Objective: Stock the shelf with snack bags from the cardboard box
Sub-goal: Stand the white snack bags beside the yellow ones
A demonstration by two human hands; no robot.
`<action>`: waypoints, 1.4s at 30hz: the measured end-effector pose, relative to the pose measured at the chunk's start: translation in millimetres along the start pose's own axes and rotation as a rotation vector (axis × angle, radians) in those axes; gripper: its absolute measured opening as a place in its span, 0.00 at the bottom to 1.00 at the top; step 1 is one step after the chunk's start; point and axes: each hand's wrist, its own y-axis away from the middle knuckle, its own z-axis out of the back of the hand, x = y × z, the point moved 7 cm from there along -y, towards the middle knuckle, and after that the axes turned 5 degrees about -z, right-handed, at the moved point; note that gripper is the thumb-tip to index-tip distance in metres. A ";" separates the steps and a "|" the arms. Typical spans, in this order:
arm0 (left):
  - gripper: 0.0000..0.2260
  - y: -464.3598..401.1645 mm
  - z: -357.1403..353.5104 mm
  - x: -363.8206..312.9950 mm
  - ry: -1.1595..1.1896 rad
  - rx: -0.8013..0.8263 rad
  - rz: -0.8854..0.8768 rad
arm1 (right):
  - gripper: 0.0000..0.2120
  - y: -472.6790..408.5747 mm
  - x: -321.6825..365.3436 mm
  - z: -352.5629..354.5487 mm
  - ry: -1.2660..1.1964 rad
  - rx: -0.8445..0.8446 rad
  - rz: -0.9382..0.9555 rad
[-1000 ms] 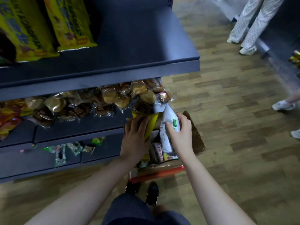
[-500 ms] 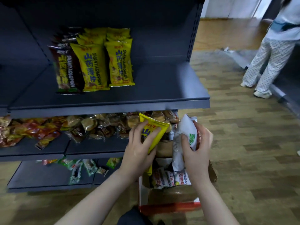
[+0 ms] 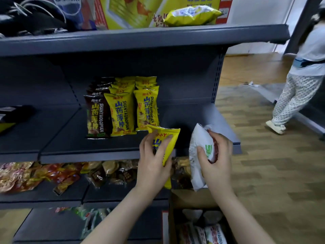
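Note:
My left hand (image 3: 153,161) grips a yellow snack bag (image 3: 167,140) at the front edge of the dark grey middle shelf (image 3: 105,154). My right hand (image 3: 216,155) holds a white snack bag (image 3: 197,152) with a green mark, upright, just right of the yellow one. On the shelf stand rows of yellow bags (image 3: 121,113) and brown bags (image 3: 95,118), left of and behind my hands. The open cardboard box (image 3: 191,199) sits on the floor at bottom right, with more bags (image 3: 214,235) inside.
The shelf part right of the stocked rows (image 3: 193,113) is bare. A lower shelf holds clear packs of pastries (image 3: 112,171) and red packets (image 3: 26,175). The top shelf carries a yellow carton (image 3: 140,11). A person in dotted trousers (image 3: 295,95) stands at the right on the wooden floor.
Both hands have lifted their bags from the box up to the middle shelf's front edge. The view has tilted upward, and the top shelf has come into sight.

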 end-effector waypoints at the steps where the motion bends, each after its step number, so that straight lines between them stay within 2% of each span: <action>1: 0.30 -7.5 -0.2 6.2 -0.003 -0.019 0.015 | 0.19 -6.1 2.3 -4.8 0.006 0.000 0.013; 8: 0.24 -65.1 -13.1 59.6 -0.074 -0.125 0.129 | 0.21 -53.6 8.4 -37.1 -0.014 0.013 0.028; 18: 0.26 -120.5 -62.2 118.0 -0.199 -0.050 0.236 | 0.21 -109.7 1.1 -96.9 -0.007 0.036 0.032; 26: 0.29 -120.2 -85.4 128.5 -0.291 -0.076 0.225 | 0.21 -131.0 -11.4 -120.3 -0.015 0.007 -0.004; 33: 0.28 -122.4 -87.2 145.0 -0.315 -0.164 0.234 | 0.21 -135.2 -31.1 -123.9 0.032 -0.018 -0.051; 42: 0.29 -117.1 -91.6 140.1 -0.328 -0.096 0.245 | 0.20 -131.5 -31.7 -129.9 0.040 -0.021 -0.055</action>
